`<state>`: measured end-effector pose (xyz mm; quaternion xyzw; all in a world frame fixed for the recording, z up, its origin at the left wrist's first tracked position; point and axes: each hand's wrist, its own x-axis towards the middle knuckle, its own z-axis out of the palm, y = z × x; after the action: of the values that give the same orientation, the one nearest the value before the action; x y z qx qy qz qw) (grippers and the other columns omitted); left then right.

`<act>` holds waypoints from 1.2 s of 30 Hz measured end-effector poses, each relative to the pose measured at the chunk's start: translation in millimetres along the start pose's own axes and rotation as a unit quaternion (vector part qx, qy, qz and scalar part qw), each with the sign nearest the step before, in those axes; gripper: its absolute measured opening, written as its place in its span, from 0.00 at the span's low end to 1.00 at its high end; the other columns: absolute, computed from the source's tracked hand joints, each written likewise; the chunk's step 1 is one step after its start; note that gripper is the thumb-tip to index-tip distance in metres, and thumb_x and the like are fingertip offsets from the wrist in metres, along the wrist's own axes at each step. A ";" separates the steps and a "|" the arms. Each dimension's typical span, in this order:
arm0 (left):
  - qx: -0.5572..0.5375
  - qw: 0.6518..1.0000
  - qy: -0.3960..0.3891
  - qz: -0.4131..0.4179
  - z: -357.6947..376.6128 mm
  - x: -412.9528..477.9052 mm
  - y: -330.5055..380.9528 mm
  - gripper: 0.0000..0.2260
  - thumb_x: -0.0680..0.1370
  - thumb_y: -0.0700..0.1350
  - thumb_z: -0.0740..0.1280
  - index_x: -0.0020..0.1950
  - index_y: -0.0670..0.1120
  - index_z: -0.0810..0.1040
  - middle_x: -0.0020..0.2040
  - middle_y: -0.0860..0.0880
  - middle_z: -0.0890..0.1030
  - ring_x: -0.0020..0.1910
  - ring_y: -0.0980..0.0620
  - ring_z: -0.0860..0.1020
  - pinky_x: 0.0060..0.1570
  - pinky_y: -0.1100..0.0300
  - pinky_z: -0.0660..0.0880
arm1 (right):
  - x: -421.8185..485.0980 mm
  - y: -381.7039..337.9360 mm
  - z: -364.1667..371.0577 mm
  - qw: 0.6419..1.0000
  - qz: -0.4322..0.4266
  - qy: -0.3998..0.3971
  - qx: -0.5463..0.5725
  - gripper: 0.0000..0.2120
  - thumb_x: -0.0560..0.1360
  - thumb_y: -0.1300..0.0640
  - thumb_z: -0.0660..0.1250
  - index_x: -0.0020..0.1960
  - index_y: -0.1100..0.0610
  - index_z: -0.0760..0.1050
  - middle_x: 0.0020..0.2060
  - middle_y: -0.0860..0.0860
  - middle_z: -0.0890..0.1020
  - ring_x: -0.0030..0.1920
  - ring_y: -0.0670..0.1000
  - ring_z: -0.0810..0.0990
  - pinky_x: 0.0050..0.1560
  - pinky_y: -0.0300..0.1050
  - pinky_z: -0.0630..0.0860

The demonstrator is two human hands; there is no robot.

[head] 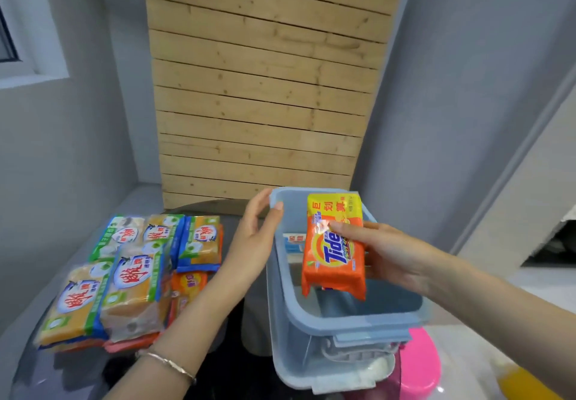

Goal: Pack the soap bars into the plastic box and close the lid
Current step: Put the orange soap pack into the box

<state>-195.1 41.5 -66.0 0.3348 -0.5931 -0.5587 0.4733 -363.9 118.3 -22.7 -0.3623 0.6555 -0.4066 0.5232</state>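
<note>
Orange soap pack held over the open box

The right hand [383, 250] clamps thumb and fingers on a glossy, crinkled orange-and-yellow Tide soap pack [333, 262], a flat brick shape, just above the mouth of the translucent blue-grey plastic box [343, 321]. The left hand [255, 231] curls its fingers over the box's far-left rim corner. Something with a red-and-blue label [294, 242] lies low against the far wall inside, too blurred to name. More shiny wrapped soap packs [124, 275] sit stacked on the dark glossy table [37, 374], left of the box.

Left hand [254, 231], right hand [386, 251], both curled.
</note>
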 end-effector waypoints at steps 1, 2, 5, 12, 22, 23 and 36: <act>0.005 1.000 0.003 -0.021 0.3 4.2 -9.2 0.21 0.79 0.49 0.60 0.72 0.51 0.64 0.68 0.54 0.70 0.58 0.64 0.70 0.43 0.80 0.68 | 5.3 4.6 -1.7 1.000 0.020 -0.004 -0.016 0.29 0.60 0.46 0.73 0.58 0.58 0.77 0.47 0.55 0.85 0.44 0.53 0.82 0.60 0.53 0.75; 0.011 0.999 -0.002 -0.046 1.3 7.2 -18.0 0.23 0.79 0.50 0.60 0.73 0.52 0.61 0.70 0.54 0.69 0.60 0.62 0.69 0.47 0.76 0.68 | 11.0 8.8 -2.8 0.999 0.041 -0.013 -0.030 0.28 0.60 0.46 0.72 0.57 0.58 0.77 0.47 0.55 0.85 0.44 0.52 0.82 0.60 0.53 0.75; -0.006 0.993 -0.034 -0.112 5.6 8.2 -35.6 0.24 0.79 0.51 0.60 0.74 0.54 0.58 0.68 0.53 0.72 0.53 0.59 0.77 0.45 0.69 0.75 | 29.3 20.9 -2.9 0.992 0.101 -0.057 -0.053 0.23 0.66 0.48 0.72 0.58 0.58 0.77 0.51 0.56 0.84 0.47 0.53 0.82 0.60 0.54 0.76; -0.056 0.987 -0.039 -0.143 8.1 10.5 -43.1 0.14 0.79 0.48 0.59 0.64 0.58 0.62 0.47 0.52 0.80 0.32 0.61 0.81 0.28 0.70 0.76 | 57.7 51.0 10.8 0.969 0.179 -0.157 -0.073 0.09 0.75 0.48 0.65 0.52 0.51 0.76 0.41 0.48 0.85 0.37 0.46 0.84 0.47 0.46 0.80; -0.032 0.985 -0.043 -0.164 6.5 10.7 -49.7 0.11 0.79 0.51 0.57 0.61 0.59 0.64 0.44 0.53 0.81 0.30 0.65 0.81 0.27 0.71 0.75 | 64.8 62.2 16.2 0.942 0.228 -0.186 -0.164 0.17 0.77 0.47 0.62 0.60 0.56 0.72 0.56 0.58 0.79 0.56 0.57 0.78 0.65 0.58 0.72; -0.030 0.985 -0.041 -0.162 6.3 10.6 -49.7 0.11 0.80 0.51 0.57 0.62 0.59 0.64 0.44 0.54 0.81 0.30 0.65 0.81 0.27 0.72 0.75 | 65.4 63.4 16.8 0.940 0.229 -0.181 -0.180 0.19 0.77 0.47 0.62 0.62 0.57 0.72 0.59 0.59 0.79 0.59 0.58 0.78 0.66 0.58 0.71; -0.012 0.989 -0.035 -0.146 5.9 8.3 -43.9 0.19 0.80 0.50 0.57 0.71 0.56 0.60 0.48 0.57 0.78 0.32 0.70 0.79 0.28 0.76 0.73 | 68.7 65.5 17.3 0.937 0.207 -0.148 -0.239 0.22 0.77 0.49 0.62 0.65 0.61 0.72 0.51 0.56 0.81 0.47 0.51 0.80 0.56 0.48 0.77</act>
<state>-209.1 29.2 -107.1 0.3919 -0.5475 -0.6403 0.3695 -363.3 80.4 -111.5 -0.3894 0.7085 -0.0628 0.5852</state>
